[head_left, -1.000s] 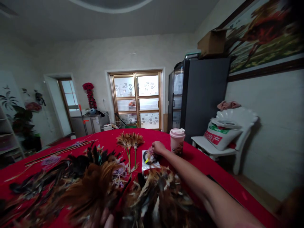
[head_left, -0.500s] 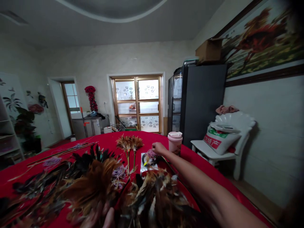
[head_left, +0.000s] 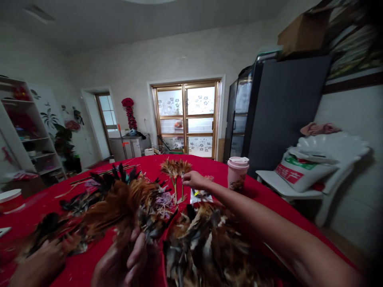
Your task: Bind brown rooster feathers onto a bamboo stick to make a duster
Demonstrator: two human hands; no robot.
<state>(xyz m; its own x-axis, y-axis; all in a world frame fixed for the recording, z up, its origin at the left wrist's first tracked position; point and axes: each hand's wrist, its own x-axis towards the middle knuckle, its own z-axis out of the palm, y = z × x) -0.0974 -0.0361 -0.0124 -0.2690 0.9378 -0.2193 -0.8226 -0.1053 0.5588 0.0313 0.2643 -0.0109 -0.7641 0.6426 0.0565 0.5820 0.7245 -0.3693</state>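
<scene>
My left hand (head_left: 119,259) rises at the bottom of the view, its fingers closed around a bunch of long brown rooster feathers (head_left: 116,207). My right hand (head_left: 194,180) reaches across the red tablecloth (head_left: 74,255), fingertips pinched together beside two small feather bundles on green stems (head_left: 175,169). Whether it holds a fine thread is too small to tell. Below it lies a clear plastic packet (head_left: 201,196). A tangle of pale thread (head_left: 163,203) sits among the feathers. A second heap of mottled feathers (head_left: 203,247) fills a shallow red tray (head_left: 164,263).
A pink lidded cup (head_left: 237,173) stands right of the packet. Thin sticks (head_left: 98,178) lie at the table's far left. Another person's hand (head_left: 38,265) may be the one at the lower left edge. A white chair holding a sack (head_left: 305,169) stands beyond the table's right edge.
My right hand has moved left off the packet, towards the feather bundles. My left hand shows more clearly at the bottom, and another hand has appeared at the lower left. The view has swung left.
</scene>
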